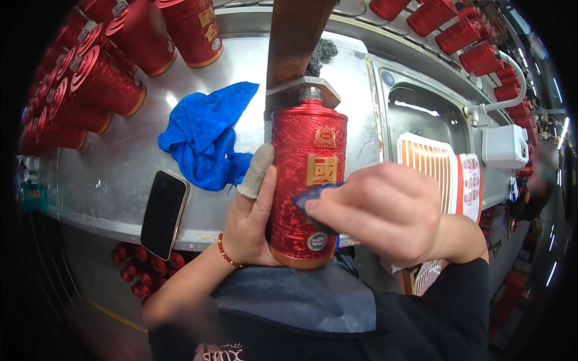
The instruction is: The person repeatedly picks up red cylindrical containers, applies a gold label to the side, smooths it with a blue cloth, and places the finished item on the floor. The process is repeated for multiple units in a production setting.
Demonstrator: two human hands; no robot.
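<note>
A red embossed bottle (294, 186) with gold lettering panels and a clear glass neck lies before me, its neck away from me and its base near my apron. My left hand (248, 227), with a grey finger cot (257, 171) on one finger, grips the bottle's left side near the base. Between thumb and fingers, my right hand (391, 210) pinches a small dark blue flat piece (312, 200), pressed against the bottle's front below the gold panel. Whether that piece is a scraper or a folded cloth, I cannot tell.
Left of the bottle, a blue cloth (201, 135) and a black phone (164, 213) lie on the metal worktop (108, 174). Several red bottles (108, 84) stand far left. Rightward are a sink (427, 114), sheets of gold-striped labels (424, 165) and a white jug (506, 146).
</note>
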